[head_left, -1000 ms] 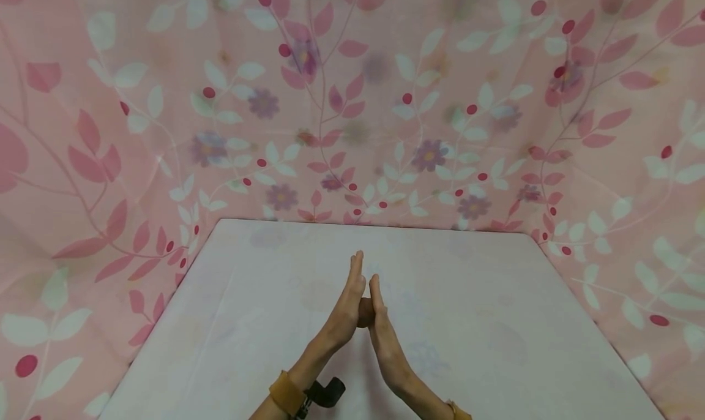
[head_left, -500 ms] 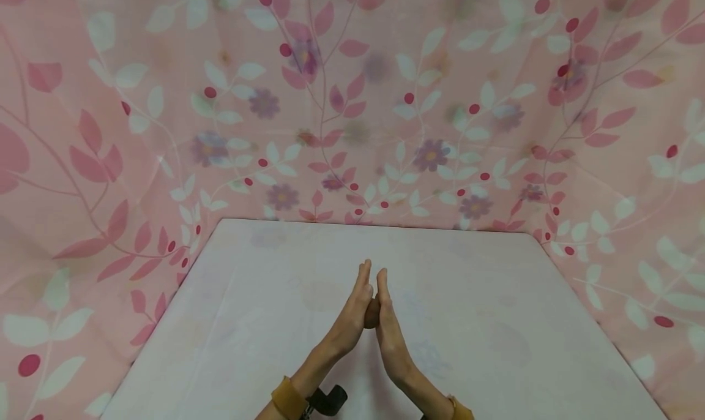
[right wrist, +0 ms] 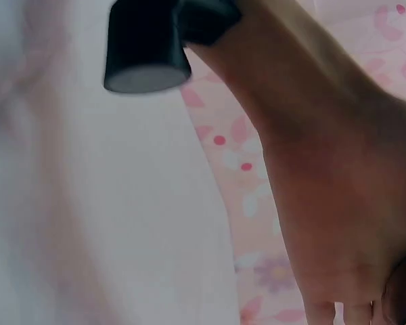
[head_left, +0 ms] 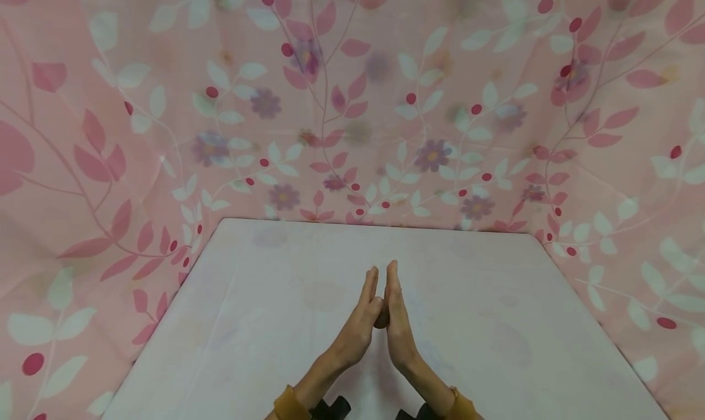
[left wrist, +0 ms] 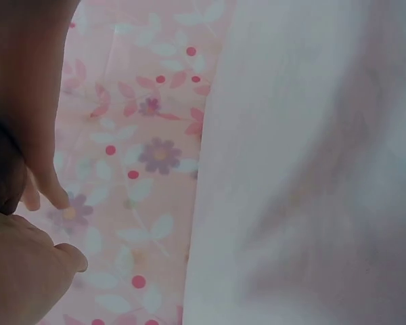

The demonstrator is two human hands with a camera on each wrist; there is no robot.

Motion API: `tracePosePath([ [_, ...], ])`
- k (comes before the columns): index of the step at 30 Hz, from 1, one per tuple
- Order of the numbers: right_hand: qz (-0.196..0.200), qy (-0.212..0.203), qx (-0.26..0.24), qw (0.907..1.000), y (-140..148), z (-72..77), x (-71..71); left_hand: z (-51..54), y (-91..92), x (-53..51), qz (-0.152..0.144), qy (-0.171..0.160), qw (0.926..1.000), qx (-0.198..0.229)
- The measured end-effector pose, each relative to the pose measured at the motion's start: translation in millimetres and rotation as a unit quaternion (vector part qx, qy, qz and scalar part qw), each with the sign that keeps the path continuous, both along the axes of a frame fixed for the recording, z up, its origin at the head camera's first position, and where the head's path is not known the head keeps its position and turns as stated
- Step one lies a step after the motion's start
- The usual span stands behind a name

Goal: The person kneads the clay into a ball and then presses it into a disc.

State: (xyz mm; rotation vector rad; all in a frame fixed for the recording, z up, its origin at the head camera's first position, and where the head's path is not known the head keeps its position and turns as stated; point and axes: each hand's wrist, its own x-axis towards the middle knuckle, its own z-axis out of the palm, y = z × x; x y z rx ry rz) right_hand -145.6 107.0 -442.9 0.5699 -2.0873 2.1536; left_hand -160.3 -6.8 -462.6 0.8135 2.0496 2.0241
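Between my two palms sits a small brown rounded lump (head_left: 381,318), mostly hidden by the hands; its material cannot be told. My left hand (head_left: 355,331) presses it from the left with straight fingers pointing forward. From the right, my right hand (head_left: 400,333) presses against it, its fingers also straight and its tips slightly farther forward. In the left wrist view the dark lump (left wrist: 3,169) lies at the left edge, between the right hand (left wrist: 28,88) above and the left hand (left wrist: 27,267) below. The right wrist view shows the left hand (right wrist: 338,217) and part of the lump (right wrist: 402,291).
A white table (head_left: 264,303) lies beneath the hands, which are held above it. Pink floral cloth (head_left: 352,138) hangs behind and at both sides. Black wrist cameras (head_left: 332,408) and mustard-coloured cuffs (head_left: 290,403) are on the forearms.
Both hands have shifted a little right with the lump between them. The left hand has slid back and the right hand forward, so the right fingertips now lead.
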Motion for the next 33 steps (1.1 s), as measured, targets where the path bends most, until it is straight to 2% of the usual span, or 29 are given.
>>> tracePosePath([
  [6,-0.041,0.016,0.015,0.9989,4.7,-0.5,-8.1,-1.3,5.4,8.5,-0.007,0.013,0.9998,-0.009],
  [11,-0.059,0.007,0.029,0.9978,7.2,-3.1,-11.3,2.3,7.2,13.7,0.000,0.040,0.9991,-0.016],
  [18,-0.032,-0.017,0.003,0.9993,8.4,-7.7,-14.6,8.6,7.5,17.4,0.009,0.071,0.9972,-0.025],
  [26,-0.013,-0.033,0.003,0.9994,6.3,-9.1,-14.2,14.1,6.8,19.0,0.018,0.083,0.9963,-0.010],
  [33,0.001,-0.036,0.010,0.9993,2.3,-12.3,-11.7,21.3,4.3,19.3,0.036,0.108,0.9936,0.001],
])
